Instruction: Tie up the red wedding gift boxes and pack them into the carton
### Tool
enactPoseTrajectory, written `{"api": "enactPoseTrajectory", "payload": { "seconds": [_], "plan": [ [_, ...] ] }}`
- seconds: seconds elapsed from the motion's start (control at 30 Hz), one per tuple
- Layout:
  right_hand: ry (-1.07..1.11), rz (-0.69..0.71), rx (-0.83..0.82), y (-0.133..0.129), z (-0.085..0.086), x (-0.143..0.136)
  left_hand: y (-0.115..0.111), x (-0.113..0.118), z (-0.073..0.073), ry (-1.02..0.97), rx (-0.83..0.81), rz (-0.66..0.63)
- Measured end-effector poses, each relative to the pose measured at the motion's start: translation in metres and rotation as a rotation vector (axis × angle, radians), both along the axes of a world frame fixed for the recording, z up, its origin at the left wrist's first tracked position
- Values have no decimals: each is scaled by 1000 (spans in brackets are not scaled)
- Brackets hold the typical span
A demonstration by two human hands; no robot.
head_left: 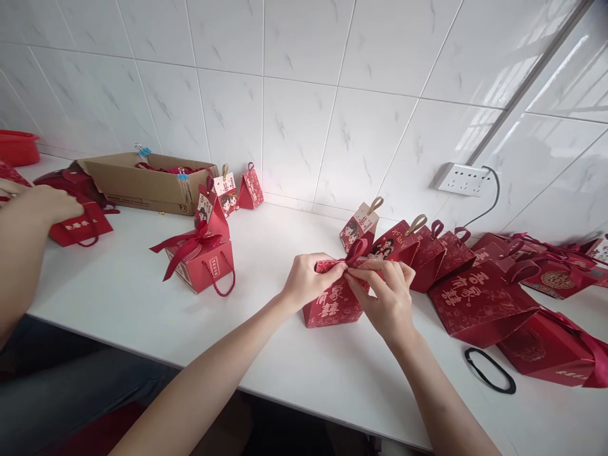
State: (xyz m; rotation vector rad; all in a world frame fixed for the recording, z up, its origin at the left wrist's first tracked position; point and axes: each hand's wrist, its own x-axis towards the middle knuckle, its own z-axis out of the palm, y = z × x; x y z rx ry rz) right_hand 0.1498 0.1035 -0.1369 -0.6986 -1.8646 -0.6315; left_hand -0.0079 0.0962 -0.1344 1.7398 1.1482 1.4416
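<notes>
A red paper gift box (332,310) with gold characters stands upright on the white table, its top peaked like a tent. From that peak rises a dark red ribbon loop (356,251). My left hand (308,277) pinches the box's top edge at the foot of the loop. Thumb and fingers of my right hand (387,294) are pinched together at the same spot from the other side. The fingertips of both hands nearly meet, and they hide where ribbon and box join. Just behind stand a box with a cartoon couple (358,225) and a red box (396,240).
More red boxes (479,297) crowd the right side, near a black band (489,370). A bow-tied box (199,259) stands left, before a cardboard carton (142,190). At far left, another person's hand (52,206) reaches over a red box (80,225). A power strip (463,179) is on the wall.
</notes>
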Motion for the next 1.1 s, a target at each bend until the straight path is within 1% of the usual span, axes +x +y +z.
{"api": "enactPoseTrajectory", "payload": {
  "seconds": [0.13, 0.23, 0.53, 0.63, 0.7, 0.83, 1.0, 1.1],
  "plan": [
    [35, -48, -2, -2, -1, -3, 0, 1, -1, -36, -9, -23],
    [70, -68, -37, -3, -1, -6, -2, 1, 0, -54, -20, -30],
    [100, -55, -120, -4, -3, -8, -2, 2, -1, -70, -4, -28],
    [62, -85, -87, -5, -1, -8, -1, 1, -2, -59, -11, -32],
    [28, -97, -33, -6, 0, -7, 0, 1, -3, -51, -10, -40],
    [-49, -80, 73, -5, 4, -4, 1, 0, -4, -31, 13, -48],
    [-146, 17, 135, 1, 7, 7, 1, 0, -4, -15, 29, -30],
    [-184, 75, 114, 5, 7, 12, 1, 0, -4, -23, 25, -17]
  ]
}}
